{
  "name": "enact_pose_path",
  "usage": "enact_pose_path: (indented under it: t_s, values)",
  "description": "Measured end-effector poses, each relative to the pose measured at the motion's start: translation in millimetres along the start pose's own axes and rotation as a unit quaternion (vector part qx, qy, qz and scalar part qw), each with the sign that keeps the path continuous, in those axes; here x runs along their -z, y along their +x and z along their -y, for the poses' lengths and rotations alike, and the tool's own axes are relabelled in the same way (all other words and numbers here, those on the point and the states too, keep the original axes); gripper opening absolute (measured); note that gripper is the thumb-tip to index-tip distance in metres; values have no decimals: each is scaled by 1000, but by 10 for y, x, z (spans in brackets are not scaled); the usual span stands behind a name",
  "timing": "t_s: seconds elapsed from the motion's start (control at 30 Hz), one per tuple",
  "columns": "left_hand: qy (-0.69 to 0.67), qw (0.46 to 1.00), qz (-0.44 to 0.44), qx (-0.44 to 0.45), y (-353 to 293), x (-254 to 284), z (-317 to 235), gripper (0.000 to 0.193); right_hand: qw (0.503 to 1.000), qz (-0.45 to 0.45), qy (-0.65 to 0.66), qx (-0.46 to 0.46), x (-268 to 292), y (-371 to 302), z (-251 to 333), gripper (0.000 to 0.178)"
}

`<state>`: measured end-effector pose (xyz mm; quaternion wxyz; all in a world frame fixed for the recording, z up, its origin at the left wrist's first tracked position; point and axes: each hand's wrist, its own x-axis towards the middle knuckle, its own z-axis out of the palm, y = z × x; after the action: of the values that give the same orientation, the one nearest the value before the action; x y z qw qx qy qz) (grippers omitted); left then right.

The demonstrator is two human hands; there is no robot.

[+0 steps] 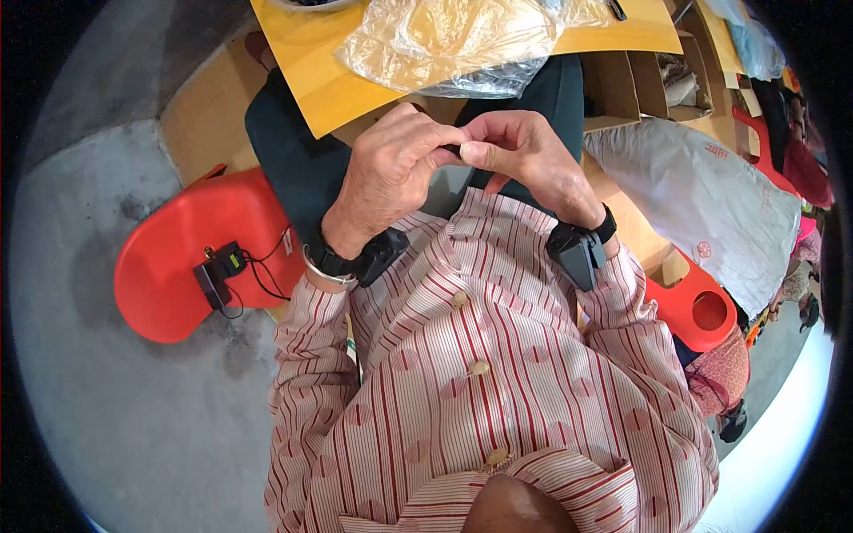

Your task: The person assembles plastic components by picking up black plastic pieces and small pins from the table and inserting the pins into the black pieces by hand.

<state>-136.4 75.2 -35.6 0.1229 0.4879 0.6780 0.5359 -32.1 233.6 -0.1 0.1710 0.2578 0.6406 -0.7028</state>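
Observation:
My left hand (391,169) and my right hand (533,160) meet above my lap, just short of the yellow board's near edge. Between their pinched fingertips is a small black piece (453,149), mostly covered by the fingers, so its kind cannot be made out. Both hands are closed on it, thumbs and forefingers almost touching. On the yellow board (306,84) beyond them lies crumpled clear plastic wrap (444,44), which hangs a little over the near edge.
A red plastic seat (160,275) at left carries a small black device (213,284) with cables. To the right are cardboard compartments (613,89), a large white sack (711,186) and a red piece with a round hole (684,311). A bowl rim (311,4) shows at the top.

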Motion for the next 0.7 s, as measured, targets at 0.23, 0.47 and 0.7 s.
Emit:
enact_pose_path:
  t_s: [0.23, 0.47, 0.7]
  values:
    - [-25, 999, -29, 29, -13, -36, 29, 25, 999, 3, 37, 17, -10, 31, -49, 33]
    - [-107, 982, -89, 129, 58, -64, 168, 18, 997, -42, -15, 57, 16, 98, 20, 38]
    - [-69, 974, -154, 148, 398, -231, 457, 13, 963, -170, -148, 145, 257, 267, 258, 33]
